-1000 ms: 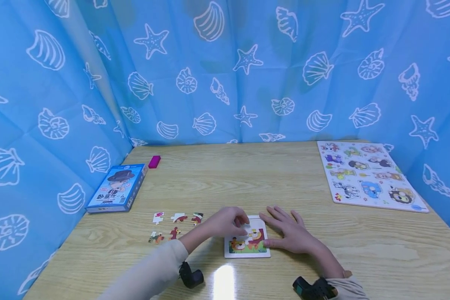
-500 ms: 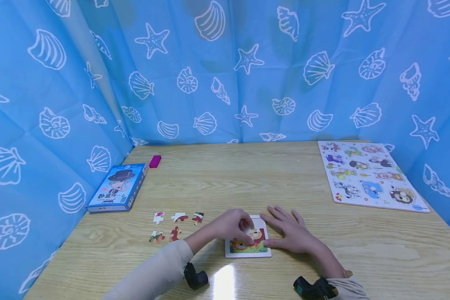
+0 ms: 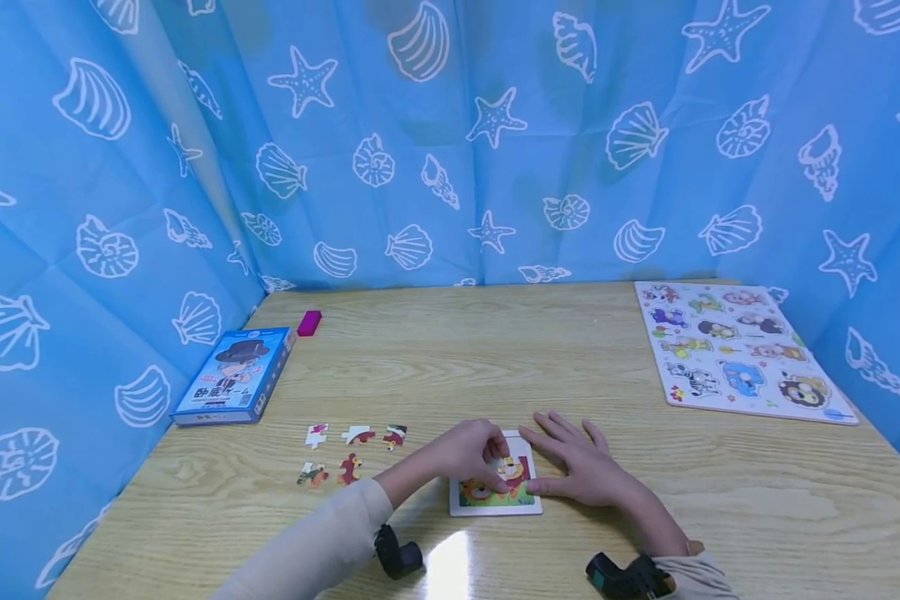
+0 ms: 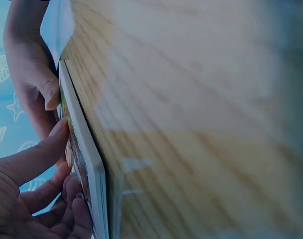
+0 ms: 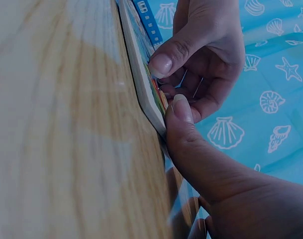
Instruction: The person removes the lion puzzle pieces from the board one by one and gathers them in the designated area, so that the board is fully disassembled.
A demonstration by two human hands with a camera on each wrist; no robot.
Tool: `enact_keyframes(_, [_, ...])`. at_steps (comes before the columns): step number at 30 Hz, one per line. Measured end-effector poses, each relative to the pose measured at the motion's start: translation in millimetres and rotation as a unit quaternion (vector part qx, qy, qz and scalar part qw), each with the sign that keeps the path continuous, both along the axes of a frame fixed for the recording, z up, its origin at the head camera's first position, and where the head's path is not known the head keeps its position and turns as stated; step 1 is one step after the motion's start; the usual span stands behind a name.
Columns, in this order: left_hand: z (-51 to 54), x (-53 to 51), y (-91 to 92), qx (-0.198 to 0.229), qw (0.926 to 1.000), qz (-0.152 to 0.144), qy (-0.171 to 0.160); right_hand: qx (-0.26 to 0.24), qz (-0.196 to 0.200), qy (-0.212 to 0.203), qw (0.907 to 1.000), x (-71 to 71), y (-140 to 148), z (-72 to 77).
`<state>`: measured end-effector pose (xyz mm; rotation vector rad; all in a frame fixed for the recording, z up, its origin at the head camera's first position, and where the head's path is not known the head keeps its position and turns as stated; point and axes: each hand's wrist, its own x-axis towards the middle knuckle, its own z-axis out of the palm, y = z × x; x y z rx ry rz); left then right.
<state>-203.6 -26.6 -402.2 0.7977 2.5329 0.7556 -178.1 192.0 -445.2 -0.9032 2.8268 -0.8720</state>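
A small framed puzzle board, also edge-on in the left wrist view, lies flat on the table with a cartoon animal picture partly showing. Over its left and upper part is my left hand, thumb and fingers bent down and pinching a puzzle piece against the picture; the fingers mostly hide that piece. My right hand lies spread at the board's right side, the thumb resting on the frame's edge, as the right wrist view shows with the thumb.
Several loose puzzle pieces lie left of the board. Farther left is a blue box, with a magenta block behind it. A large animal puzzle board lies at the right. A blue shell-patterned curtain surrounds the table.
My left hand has moved slightly right and lower over the board, bringing the fingers down onto the picture, then stayed nearly still. My right hand keeps its place.
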Motion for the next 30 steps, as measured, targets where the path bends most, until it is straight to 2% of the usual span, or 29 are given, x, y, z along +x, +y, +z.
enact_keyframes(5, [-0.6, 0.0, -0.5, 0.008, 0.9999, 0.006, -0.012, 0.001, -0.004, -0.003, 1.0, 0.7, -0.8, 0.3])
enact_keyframes(14, [-1.8, 0.4, -1.2, 0.024, 0.9997, 0.004, -0.004, 0.004, -0.01, -0.009, 0.9999, -0.7, -0.8, -0.4])
enact_keyframes(24, [-0.6, 0.7, 0.7, 0.03, 0.9992, 0.011, -0.026, 0.0, -0.009, -0.011, 0.9999, 0.7, -0.7, 1.0])
enact_keyframes(30, [1.2, 1.9, 1.0, 0.041, 0.9978, 0.033, -0.039, 0.0, -0.009, -0.008, 0.9999, 1.3, -0.9, 1.4])
